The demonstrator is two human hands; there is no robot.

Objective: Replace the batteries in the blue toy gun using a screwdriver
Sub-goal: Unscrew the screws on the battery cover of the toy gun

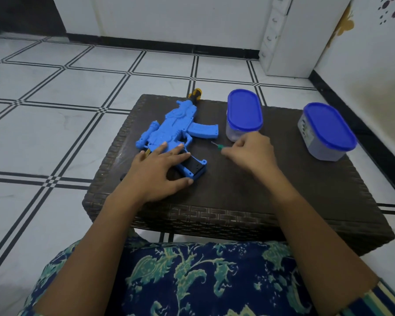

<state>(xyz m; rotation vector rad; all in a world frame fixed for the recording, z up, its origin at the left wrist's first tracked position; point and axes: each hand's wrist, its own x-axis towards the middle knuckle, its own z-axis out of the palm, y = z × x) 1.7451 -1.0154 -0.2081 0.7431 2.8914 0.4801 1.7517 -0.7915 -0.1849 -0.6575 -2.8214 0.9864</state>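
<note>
Blue toy gun [169,131] under left hand [160,169], screwdriver [217,146] in right hand [249,151], tub [244,110] beside

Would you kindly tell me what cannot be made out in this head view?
All in the head view:
1. Screwdriver: the right hand holding it hides most of the handle; the tip is too small to tell its type.
2. Gun: the left hand resting on it covers part of the grip; no screw or batteries discernible.
3. Centre tub and outer tub: lids and cloudy walls hide the contents.
</note>
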